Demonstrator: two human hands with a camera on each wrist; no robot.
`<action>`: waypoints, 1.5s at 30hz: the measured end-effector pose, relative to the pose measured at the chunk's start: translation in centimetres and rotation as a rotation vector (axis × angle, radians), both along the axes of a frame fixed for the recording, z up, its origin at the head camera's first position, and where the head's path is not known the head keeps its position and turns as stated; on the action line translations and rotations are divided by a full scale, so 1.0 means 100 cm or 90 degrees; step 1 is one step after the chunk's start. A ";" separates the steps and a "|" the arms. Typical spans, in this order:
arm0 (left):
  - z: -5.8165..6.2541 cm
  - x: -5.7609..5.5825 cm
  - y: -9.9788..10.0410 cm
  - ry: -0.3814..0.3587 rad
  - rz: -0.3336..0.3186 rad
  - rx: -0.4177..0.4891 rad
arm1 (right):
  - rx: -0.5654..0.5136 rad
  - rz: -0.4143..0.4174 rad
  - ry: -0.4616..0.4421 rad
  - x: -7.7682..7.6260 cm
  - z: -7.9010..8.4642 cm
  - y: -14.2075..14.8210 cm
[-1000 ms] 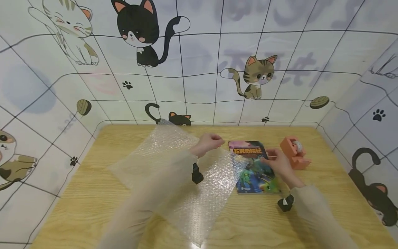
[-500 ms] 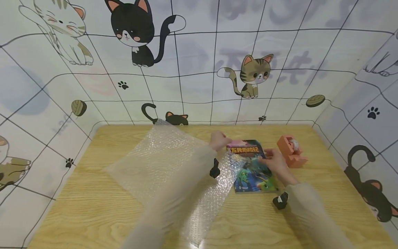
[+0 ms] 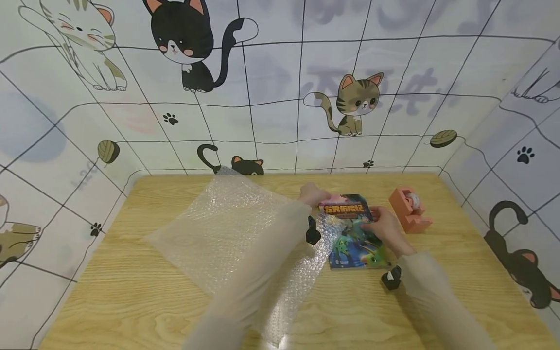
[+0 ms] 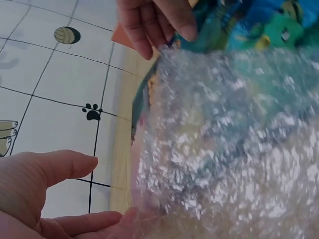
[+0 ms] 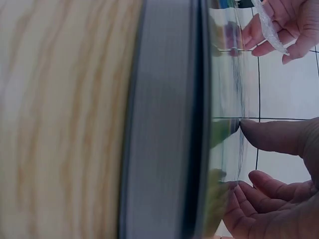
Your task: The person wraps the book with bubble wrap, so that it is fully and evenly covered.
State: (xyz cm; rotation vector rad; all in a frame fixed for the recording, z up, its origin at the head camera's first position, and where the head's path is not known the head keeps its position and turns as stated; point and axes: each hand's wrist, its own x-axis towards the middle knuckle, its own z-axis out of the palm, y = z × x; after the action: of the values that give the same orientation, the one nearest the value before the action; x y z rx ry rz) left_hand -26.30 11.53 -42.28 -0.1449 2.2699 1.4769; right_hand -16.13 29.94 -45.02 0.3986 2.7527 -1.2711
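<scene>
A thick book (image 3: 360, 250) with a colourful, glossy cover lies on the table. A bubble wrap sheet (image 3: 227, 214) is spread beside it on the left, and its right corner overlaps the cover. My left hand (image 3: 312, 194) is at the book's top left corner; in the left wrist view its thumb (image 4: 72, 167) stands apart from the fingers, which reach to the edge of the wrap. At the right side of the book is my right hand (image 3: 385, 226). In the right wrist view its thumb tip (image 5: 254, 132) and fingers touch the cover, loosely bent.
An orange tape dispenser (image 3: 409, 211) with a roll of tape stands to the right of the book, close to my right hand. The wooden table (image 3: 118, 282) meets a cat-patterned backdrop (image 3: 280, 97) at the back and sides.
My left hand has moved right, from over the bubble wrap to the book's top left corner. The right hand stays by the book's right side.
</scene>
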 end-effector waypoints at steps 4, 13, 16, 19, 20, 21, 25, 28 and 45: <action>0.003 0.000 0.002 -0.016 0.020 0.000 | 0.007 -0.006 0.000 0.000 0.000 -0.001; 0.002 -0.007 0.005 0.010 0.009 -0.045 | -0.033 -0.013 -0.003 0.004 0.002 0.003; 0.003 -0.007 0.009 -0.017 0.017 -0.003 | -0.047 -0.025 -0.001 0.005 0.003 0.005; 0.004 -0.008 0.016 -0.055 0.037 0.042 | -0.054 -0.038 0.007 0.005 0.002 0.008; 0.004 -0.008 0.018 -0.068 0.049 0.061 | -0.056 -0.042 0.008 0.005 0.001 0.009; 0.004 -0.009 0.019 -0.071 0.051 0.065 | -0.054 -0.043 0.012 0.005 0.000 0.011; 0.003 -0.008 0.022 -0.070 0.065 0.111 | -0.061 -0.052 0.017 0.004 -0.005 0.019; 0.003 -0.007 0.022 -0.064 0.069 0.150 | -0.072 -0.049 -0.009 0.003 -0.005 0.026; 0.027 -0.002 0.024 -0.090 -0.080 0.297 | -0.237 0.048 -0.072 0.035 0.032 0.057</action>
State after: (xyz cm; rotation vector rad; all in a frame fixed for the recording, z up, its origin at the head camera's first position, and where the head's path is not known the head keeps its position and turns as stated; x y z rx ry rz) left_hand -26.46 13.97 -39.53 0.0324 1.7378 1.8172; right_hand -12.66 35.68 -41.79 0.3195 2.3451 -1.6391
